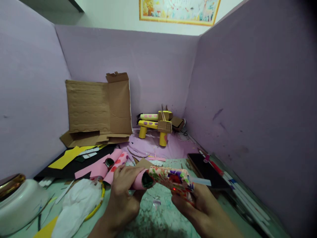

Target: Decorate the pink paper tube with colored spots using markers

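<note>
My left hand (126, 188) is wrapped round a pink paper tube (138, 181), whose dark, greenish open end faces right. In my right hand (198, 205) is a hot glue gun (172, 178) with a colourful floral pattern. A translucent glue stick (201, 181) pokes out of its rear, and a small red light glows on its body. The gun's front end meets the tube's open rim; whether the nozzle touches it is hidden. Left of my left hand lie a pink tube with red dots (120, 163) and pink paper pieces (99, 168).
Yellow craft animals (155, 124) with tube legs stand at the back. An opened cardboard box (99, 105) leans on the left partition. Crumpled white tissue (79, 201) and a white round container (22, 205) sit at left. A dark flat device (206, 170) and long white sticks (247, 193) lie at right.
</note>
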Available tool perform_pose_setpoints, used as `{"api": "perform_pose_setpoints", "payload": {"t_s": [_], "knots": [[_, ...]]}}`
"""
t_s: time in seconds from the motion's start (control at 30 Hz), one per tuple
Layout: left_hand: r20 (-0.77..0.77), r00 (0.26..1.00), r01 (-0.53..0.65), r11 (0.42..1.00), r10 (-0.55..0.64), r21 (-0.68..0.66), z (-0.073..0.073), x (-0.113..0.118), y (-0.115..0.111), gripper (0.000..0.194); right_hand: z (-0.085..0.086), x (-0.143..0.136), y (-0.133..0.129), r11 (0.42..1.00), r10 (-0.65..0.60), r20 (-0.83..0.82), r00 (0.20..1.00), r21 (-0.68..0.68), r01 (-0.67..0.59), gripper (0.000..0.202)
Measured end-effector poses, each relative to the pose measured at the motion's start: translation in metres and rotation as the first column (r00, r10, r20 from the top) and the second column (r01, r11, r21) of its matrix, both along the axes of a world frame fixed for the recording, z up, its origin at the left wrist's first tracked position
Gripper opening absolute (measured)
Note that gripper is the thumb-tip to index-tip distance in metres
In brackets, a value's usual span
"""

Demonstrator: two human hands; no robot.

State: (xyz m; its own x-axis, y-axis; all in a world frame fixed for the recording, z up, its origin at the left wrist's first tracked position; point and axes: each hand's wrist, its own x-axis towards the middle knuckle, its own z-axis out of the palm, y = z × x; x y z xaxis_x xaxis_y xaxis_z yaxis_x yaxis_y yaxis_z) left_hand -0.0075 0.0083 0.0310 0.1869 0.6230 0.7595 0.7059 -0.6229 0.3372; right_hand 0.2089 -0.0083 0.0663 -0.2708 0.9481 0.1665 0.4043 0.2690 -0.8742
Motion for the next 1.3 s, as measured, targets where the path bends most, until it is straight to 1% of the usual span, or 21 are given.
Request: {"api": "perform_pose_setpoints", "payload": {"t_s": [0.17,0.3,0.47,0.67,0.87,1.0,1.1,1.2,1.3], "knots": [[-0.011,1.0,0.011,1.0,-0.011,-0.009,0.002,0.0,0.0,0.04,-0.001,0.004,0.002,1.0,0.01,0.067,0.998,0.004,-0.011,0.034],[-0.008,1.0,0.013,1.0,-0.013,-0.017,0.004,-0.001,-0.002,0.04,0.003,0.004,0.003,0.999,0.051,0.093,0.994,-0.018,-0.05,0.033],[-0.001,1.0,0.022,0.999,-0.022,-0.035,0.006,0.0,-0.001,0.044,0.006,0.002,0.003,0.993,0.114,0.072,0.991,-0.047,-0.111,0.027],[0.018,1.0,0.02,1.0,-0.02,-0.022,0.008,0.002,0.001,0.041,-0.001,0.007,0.003,0.992,0.091,0.048,0.995,-0.088,-0.087,0.03],[0.054,0.998,0.023,0.998,-0.02,-0.064,0.009,0.003,-0.002,0.038,0.002,0.003,0.001,0.987,0.118,0.06,0.991,-0.114,-0.111,0.021],[0.088,0.996,-0.008,0.997,0.015,-0.076,0.008,0.002,-0.002,0.034,0.004,0.007,0.003,0.99,0.104,0.021,0.994,-0.1,-0.102,0.027],[0.137,0.987,-0.06,0.986,0.082,-0.156,0.006,0.0,-0.001,0.031,0.006,0.013,0.007,0.992,0.092,-0.044,0.995,-0.078,-0.095,0.026],[0.177,0.973,-0.095,0.958,0.147,-0.272,0.004,-0.003,0.0,0.039,0.009,0.015,0.01,0.991,0.096,-0.086,0.992,-0.086,-0.103,0.023],[0.211,0.959,-0.11,0.934,0.19,-0.339,0.001,-0.004,0.0,0.041,0.011,0.012,0.012,0.991,0.106,-0.105,0.989,-0.07,-0.114,0.023]]}}
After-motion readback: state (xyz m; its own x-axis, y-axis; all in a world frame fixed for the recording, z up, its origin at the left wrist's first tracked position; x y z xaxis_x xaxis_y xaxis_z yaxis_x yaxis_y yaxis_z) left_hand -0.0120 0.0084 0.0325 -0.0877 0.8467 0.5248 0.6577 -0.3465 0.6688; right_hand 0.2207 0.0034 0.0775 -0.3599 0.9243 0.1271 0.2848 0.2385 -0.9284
